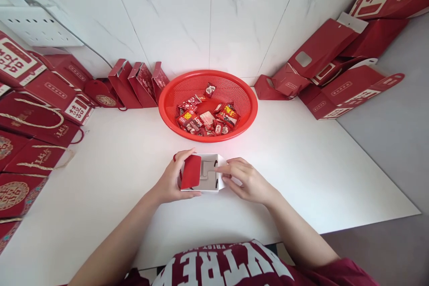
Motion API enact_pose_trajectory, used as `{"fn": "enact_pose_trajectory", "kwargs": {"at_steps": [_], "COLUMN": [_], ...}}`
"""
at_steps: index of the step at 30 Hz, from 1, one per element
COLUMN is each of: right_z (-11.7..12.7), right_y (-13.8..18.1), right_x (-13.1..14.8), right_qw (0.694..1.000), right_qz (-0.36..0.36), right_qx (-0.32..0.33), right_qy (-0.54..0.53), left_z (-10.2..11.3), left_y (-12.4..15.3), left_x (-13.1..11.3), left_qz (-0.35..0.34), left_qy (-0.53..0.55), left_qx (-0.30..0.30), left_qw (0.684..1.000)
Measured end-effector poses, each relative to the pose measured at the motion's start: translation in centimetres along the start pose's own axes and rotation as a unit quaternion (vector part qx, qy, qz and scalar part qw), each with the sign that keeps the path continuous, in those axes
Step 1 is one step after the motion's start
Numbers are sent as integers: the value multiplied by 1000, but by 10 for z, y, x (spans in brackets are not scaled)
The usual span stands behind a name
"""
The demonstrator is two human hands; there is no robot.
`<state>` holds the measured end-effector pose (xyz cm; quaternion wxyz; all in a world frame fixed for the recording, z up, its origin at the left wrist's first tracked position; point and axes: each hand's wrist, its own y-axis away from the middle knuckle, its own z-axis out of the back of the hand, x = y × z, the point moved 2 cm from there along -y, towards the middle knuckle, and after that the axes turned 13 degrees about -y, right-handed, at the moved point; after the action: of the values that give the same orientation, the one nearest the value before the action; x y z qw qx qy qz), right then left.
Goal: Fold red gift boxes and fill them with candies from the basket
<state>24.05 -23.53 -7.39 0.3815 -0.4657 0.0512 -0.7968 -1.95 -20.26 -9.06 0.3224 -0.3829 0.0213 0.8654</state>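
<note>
A small red gift box (209, 182) with a white inside sits on the table in front of me, its top open and its red flap folded over the left part. My left hand (172, 178) is closed around the left side of the box, thumb at the far edge and fingers at the near edge. My right hand (248, 180) holds the white flap at the right side, with the index finger reaching over the rim into the box. Dark cord ends show along the inner right wall. No sweets are visible in the part of the box that I can see.
Behind the box stands a red plastic basket (164, 118) with several wrapped sweets (208, 118). Red gift boxes and bags (40, 116) crowd the left side; more red boxes (348, 89) are stacked at the right. A power strip (36, 27) is at the upper left.
</note>
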Motion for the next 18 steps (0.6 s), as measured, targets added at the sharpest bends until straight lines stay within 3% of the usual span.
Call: {"fn": "enact_pose_trajectory", "kwargs": {"at_steps": [5, 9, 11, 15, 17, 18], "right_z": [-7, -7, -8, -14, -18, -20], "right_y": [-1, -1, -1, -2, -3, -3], "right_x": [-3, -2, -2, 1, 4, 5], "right_qw": [995, 994, 996, 994, 993, 992], "right_qz": [-8, 24, 52, 83, 86, 88], "right_qx": [21, 12, 12, -2, 2, 5], "right_qy": [97, 108, 71, 64, 79, 86], "left_z": [6, 29, 42, 59, 58, 54], "left_y": [0, 0, 0, 6, 10, 11], "left_x": [-5, -6, -6, -19, -38, -50], "left_qz": [-33, -54, -36, 25, -21, -64], "left_qy": [-8, -23, -50, -137, -186, -212], "left_qx": [18, 9, -41, -215, -251, -237], "left_qw": [999, 998, 997, 967, 950, 946]}}
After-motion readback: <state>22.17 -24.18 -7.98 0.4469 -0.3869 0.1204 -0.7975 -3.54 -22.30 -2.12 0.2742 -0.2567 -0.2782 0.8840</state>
